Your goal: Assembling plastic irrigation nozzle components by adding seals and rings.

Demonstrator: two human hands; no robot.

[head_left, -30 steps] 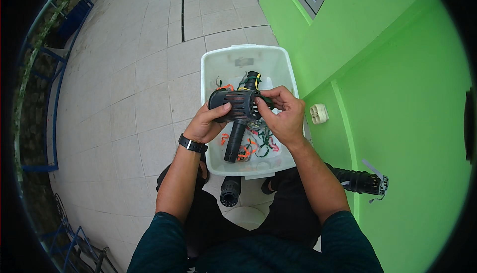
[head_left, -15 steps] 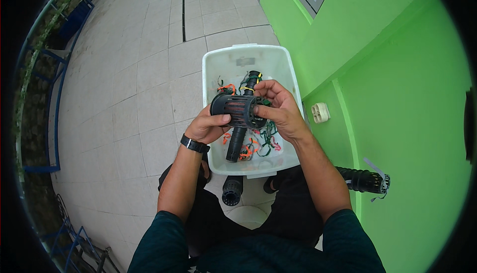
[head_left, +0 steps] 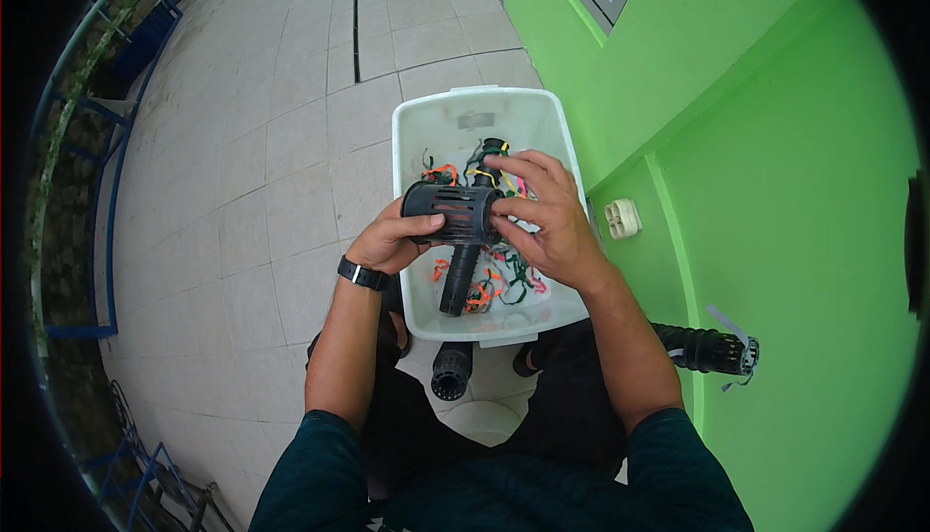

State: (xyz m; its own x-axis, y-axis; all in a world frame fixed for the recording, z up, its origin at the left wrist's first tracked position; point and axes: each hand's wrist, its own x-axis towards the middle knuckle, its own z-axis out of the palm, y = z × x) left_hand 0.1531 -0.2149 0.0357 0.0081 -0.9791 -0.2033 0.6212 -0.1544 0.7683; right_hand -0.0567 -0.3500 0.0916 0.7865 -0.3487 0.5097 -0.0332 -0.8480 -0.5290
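Over a white plastic tub (head_left: pixel 559 317), my left hand (head_left: pixel 383 240) grips a black slotted plastic cylinder (head_left: pixel 441 204) lying sideways. Something reddish brown shows through its slots. My right hand (head_left: pixel 555 225) is at the cylinder's right end, index finger and thumb closed on the rim, the other fingers raised. Below the cylinder, a black ribbed tube (head_left: pixel 459 282) leans lengthwise in the tub; its middle is hidden. Around it lie orange strips (head_left: pixel 487 290), green strips (head_left: pixel 518 261) and a few pink and yellow ones.
Another black tube (head_left: pixel 451 373) stands between my feet, beside a pale round object (head_left: pixel 482 421). To the right, a black corrugated tube (head_left: pixel 712 350) with a light strip tied on lies by the green wall (head_left: pixel 785 241). A cream socket block (head_left: pixel 623 219) sits near the wall. Blue railings (head_left: pixel 118 212) run along the left.
The cylinder has shifted slightly left with my left hand, its open right end turning away from view. My right hand's fingers have spread, and its thumb has come out of that end.
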